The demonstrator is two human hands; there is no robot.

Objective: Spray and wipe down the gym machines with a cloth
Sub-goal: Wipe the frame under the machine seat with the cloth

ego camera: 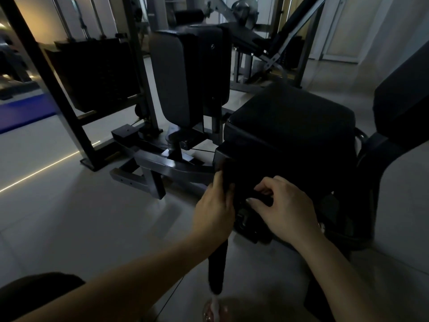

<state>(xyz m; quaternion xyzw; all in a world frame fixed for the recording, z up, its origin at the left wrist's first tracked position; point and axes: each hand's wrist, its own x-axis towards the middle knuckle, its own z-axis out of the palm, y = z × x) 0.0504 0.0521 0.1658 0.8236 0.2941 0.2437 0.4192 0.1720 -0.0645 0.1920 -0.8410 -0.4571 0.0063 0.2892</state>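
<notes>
A black padded seat [290,126] of a gym machine stands in front of me in dim light. Below its front edge I hold a dark cloth [218,263], part of which hangs down in a long strip toward the floor. My left hand [216,210] grips the cloth's left side, fingers curled round it. My right hand [285,210] pinches another part of the cloth between thumb and fingertips, close against the seat's front. What may be a clear spray bottle [172,137] stands on the machine's base beyond; it is too dim to be sure.
An upright grey pad [174,77] and a black weight stack [92,73] stand behind the seat. A metal base frame [162,166] lies on the pale tiled floor [69,217]. A second black pad [401,108] is at the right edge. More machines stand at the back.
</notes>
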